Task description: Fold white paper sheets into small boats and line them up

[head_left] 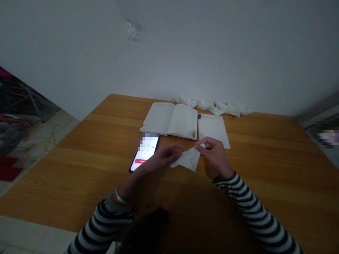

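Observation:
Between my two hands is a small piece of folded white paper (188, 159), held just above the wooden table, with creases and pointed corners showing. My left hand (169, 155) is closed on its left upper edge, thumb and fingers pinching. At its upper right corner, my right hand (212, 151) pinches the paper between thumb and fingertips. A phone (144, 153) with a lit screen lies beside my left hand. Behind the hands, an open notebook (172, 120) rests with blank-looking pages up, and a loose white sheet (213, 128) lies to its right, partly behind my right hand.
Crumpled white tissue or paper (214, 106) stretches along the back of the wooden table (270, 158), against the pale wall (169, 49). Tiled floor shows past the left table edge, with red items (10, 168) and dark clutter there.

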Motion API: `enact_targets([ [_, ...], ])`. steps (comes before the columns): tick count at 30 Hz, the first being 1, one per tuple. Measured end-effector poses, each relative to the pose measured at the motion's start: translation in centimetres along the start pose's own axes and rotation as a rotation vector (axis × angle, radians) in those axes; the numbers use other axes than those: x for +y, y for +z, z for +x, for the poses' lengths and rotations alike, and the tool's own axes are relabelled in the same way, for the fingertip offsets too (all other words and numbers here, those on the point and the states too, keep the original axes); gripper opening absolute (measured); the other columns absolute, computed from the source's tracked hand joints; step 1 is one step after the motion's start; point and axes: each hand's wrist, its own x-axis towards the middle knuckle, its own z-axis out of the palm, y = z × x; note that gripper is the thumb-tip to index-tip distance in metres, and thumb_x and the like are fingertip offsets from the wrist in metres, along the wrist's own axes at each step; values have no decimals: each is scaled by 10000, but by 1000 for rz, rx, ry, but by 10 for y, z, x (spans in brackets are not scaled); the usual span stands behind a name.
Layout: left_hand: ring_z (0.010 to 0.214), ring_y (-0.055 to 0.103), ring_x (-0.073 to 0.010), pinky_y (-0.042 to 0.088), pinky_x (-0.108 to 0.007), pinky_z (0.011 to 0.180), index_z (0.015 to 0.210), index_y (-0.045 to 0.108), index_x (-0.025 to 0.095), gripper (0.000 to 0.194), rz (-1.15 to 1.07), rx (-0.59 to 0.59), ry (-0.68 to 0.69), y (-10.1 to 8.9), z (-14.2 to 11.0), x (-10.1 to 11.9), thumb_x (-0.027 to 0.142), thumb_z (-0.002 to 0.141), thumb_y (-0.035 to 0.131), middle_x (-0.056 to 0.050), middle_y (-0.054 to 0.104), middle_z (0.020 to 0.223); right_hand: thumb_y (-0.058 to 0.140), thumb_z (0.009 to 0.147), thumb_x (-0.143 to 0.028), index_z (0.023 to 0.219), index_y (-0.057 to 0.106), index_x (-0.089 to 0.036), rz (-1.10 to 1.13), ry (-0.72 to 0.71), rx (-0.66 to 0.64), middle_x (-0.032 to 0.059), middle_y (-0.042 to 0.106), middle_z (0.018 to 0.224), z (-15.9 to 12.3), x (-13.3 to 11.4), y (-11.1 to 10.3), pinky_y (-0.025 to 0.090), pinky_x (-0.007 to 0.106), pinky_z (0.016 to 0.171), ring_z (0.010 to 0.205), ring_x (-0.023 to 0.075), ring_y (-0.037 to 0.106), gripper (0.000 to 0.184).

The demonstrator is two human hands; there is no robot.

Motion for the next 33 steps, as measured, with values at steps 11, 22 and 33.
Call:
enact_targets([
  [11,462,441,-65,279,-142,428,954,500,188,332,37,163,-68,12,4,-19,377,798,724,90,527,564,762,674,-271,743,615,-194,-39,-21,-109,-64,562,547,-6,21,22,324,187,418,454,88,458,180],
  [22,653,665,-150,544,-264,629,832,790,197,150,-6,-127,-52,-16,-4,5,329,788,736,-69,762,768,796,691,-310,784,736,-169,223,227,-374,17,739,729,7,1,-24,560,234,575,625,126,676,179],
  [33,607,647,-161,541,-283,564,815,810,200,348,-237,34,-19,-22,-6,2,408,550,898,-80,737,754,902,561,-376,709,769,-185,433,243,-423,20,749,666,7,11,-26,553,221,502,520,104,646,276],
])
